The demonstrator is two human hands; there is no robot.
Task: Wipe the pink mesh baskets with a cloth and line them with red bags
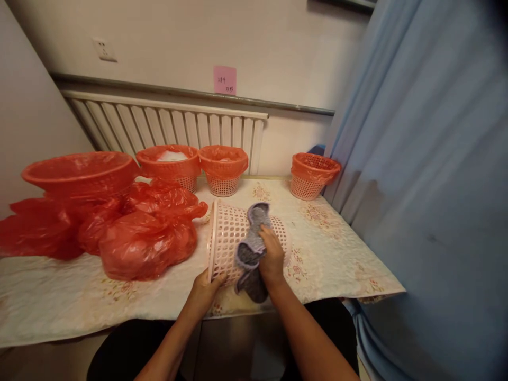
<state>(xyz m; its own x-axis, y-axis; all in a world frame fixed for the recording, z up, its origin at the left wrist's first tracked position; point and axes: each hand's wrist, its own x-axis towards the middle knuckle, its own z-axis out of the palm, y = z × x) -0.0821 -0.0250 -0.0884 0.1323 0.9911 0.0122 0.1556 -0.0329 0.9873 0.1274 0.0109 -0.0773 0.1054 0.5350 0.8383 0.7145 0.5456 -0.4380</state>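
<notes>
While the left hand [205, 292] grips a tipped basket [228, 233], the right hand [273, 259]—angled inward—clutches gray cloth [255, 233]

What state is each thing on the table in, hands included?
Bare pink basket: on its side
Gray cloth: bunched, against that basket
Left hand: gripping the basket's rim
Right hand: gripping the cloth
Front red bag: bulging
Far-left basket: lined, partly hidden
Middle two baskets: upright, lined
Far-right basket: upright, lined

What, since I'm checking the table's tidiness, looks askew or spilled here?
The bare pink basket lies on its side, odd next to the upright red-lined baskets behind it; the left hand grips it and the right hand holds a grey cloth against it. I see no spill.
</notes>
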